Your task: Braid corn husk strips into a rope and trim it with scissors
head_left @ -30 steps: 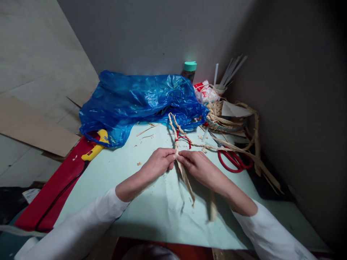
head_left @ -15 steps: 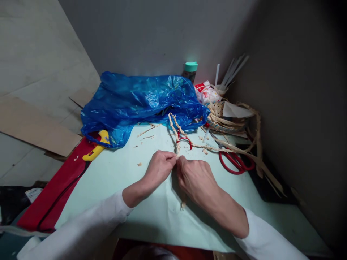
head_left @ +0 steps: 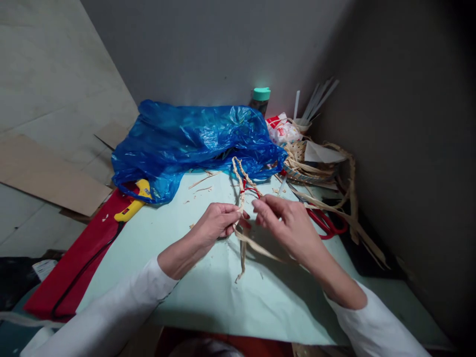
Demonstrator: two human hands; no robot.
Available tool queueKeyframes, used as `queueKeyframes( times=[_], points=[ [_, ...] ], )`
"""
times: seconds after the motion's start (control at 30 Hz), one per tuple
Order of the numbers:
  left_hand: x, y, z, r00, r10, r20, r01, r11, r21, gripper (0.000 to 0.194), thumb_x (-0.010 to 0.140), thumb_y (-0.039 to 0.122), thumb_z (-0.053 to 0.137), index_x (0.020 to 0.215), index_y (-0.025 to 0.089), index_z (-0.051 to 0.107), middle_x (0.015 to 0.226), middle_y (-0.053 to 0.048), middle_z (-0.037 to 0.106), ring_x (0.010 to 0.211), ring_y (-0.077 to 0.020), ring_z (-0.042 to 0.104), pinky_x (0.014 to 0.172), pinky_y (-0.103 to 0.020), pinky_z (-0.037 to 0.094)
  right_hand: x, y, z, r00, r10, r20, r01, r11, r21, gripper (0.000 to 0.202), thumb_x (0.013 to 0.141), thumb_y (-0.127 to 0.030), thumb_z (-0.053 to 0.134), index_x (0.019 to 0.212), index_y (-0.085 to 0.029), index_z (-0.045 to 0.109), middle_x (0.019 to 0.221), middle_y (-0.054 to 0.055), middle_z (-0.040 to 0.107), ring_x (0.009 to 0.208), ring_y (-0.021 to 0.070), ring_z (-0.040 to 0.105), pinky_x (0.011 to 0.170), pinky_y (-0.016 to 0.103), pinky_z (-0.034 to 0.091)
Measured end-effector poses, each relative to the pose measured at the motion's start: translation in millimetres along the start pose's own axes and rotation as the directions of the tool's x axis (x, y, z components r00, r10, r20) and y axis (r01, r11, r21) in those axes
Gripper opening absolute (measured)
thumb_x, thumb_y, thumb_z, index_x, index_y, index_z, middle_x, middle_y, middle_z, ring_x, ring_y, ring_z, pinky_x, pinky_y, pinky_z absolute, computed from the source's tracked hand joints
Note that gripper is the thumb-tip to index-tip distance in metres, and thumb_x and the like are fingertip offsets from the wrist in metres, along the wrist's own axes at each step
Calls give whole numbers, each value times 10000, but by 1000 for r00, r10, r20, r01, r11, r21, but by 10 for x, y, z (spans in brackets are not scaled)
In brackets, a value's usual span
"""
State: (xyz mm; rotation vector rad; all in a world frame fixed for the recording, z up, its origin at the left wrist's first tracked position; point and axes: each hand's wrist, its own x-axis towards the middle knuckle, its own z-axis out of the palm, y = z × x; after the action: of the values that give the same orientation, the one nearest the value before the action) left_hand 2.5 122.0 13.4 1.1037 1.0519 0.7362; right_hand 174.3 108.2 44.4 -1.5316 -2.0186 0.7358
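A thin braided straw cord (head_left: 247, 176) runs in a narrow loop near the table's middle, with red string (head_left: 253, 188) around it. My left hand (head_left: 222, 219) pinches the cord's near end between thumb and fingers. Loose flat strands (head_left: 256, 245) hang from that end toward me and to the right. Just right of the cord, my right hand (head_left: 280, 218) is raised with thumb and fingers curved; whether a strand lies within its fingers cannot be made out.
A blue plastic bag (head_left: 193, 139) lies at the back. Red-handled scissors (head_left: 327, 225) and a straw-filled basket (head_left: 310, 171) are at right. A yellow glue gun (head_left: 132, 206) lies at left on red material (head_left: 78, 263). A green-lidded jar (head_left: 261, 99) stands behind.
My right hand has moved right, away from my left hand, and its fingers have loosened. The strands below the cord's end now show. My left hand still holds the cord.
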Motion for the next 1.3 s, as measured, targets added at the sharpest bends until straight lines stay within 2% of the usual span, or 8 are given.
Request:
queueKeyframes(
  times=[0.1,0.23,0.43,0.53,0.67,0.9,1.07,1.3],
  points=[
    [-2,20,-24,997,23,73,-22,1000,-21,240,820,336,606,789,104,658,725,-42,638,459,-25,312,418,-192,150,82,109,78,996,-39,84,17,968,251,310,964,-384,413,775,-186,558,733,4,610,697,132,539,678,262,352],
    [-17,35,-40,994,41,98,-33,997,-75,210,820,310,603,796,101,608,699,-28,598,462,-22,292,433,-195,135,103,164,350,972,-48,228,-104,787,608,304,949,-420,424,749,-194,465,690,-29,481,623,106,438,593,240,342],
    [-56,-3,-25,993,71,94,-64,995,-74,142,856,272,535,895,136,525,682,14,539,468,-32,275,453,-198,157,112,189,468,944,29,328,-275,619,736,287,909,-429,496,763,-183,516,575,-69,360,470,72,252,434,230,161],
    [-67,-31,-14,995,82,61,-78,994,-70,215,869,257,517,1058,189,441,671,45,547,463,-49,291,458,-192,179,127,213,442,943,28,331,-267,656,706,320,916,-426,481,724,-176,536,512,-84,298,431,71,209,415,233,139],
    [-112,-30,-14,996,87,26,-90,984,154,187,901,287,464,1066,209,424,590,66,538,462,-91,362,472,-209,255,127,238,419,963,-16,268,-149,800,581,421,934,-432,449,629,-161,548,501,-44,444,446,71,327,466,217,256],
    [-209,121,-5,943,319,-94,-143,644,752,276,924,265,426,698,197,569,616,3,602,593,-147,518,625,-261,328,65,152,361,995,11,95,-42,943,331,382,931,-335,446,633,-171,620,589,4,645,537,112,501,591,235,350],
    [-227,98,70,935,342,-88,-118,538,835,279,900,229,459,634,194,534,574,-11,573,539,-145,488,574,-271,285,44,120,380,999,20,36,-30,959,283,343,902,-277,468,599,-170,587,537,-18,575,515,107,475,556,236,319],
    [-234,-169,216,920,386,70,-191,287,939,208,883,129,391,824,178,584,737,-81,627,659,-206,574,622,-314,362,79,198,396,987,-30,160,-49,884,465,373,913,-327,443,579,-175,513,575,-5,568,567,121,499,578,245,356]
  ],
)
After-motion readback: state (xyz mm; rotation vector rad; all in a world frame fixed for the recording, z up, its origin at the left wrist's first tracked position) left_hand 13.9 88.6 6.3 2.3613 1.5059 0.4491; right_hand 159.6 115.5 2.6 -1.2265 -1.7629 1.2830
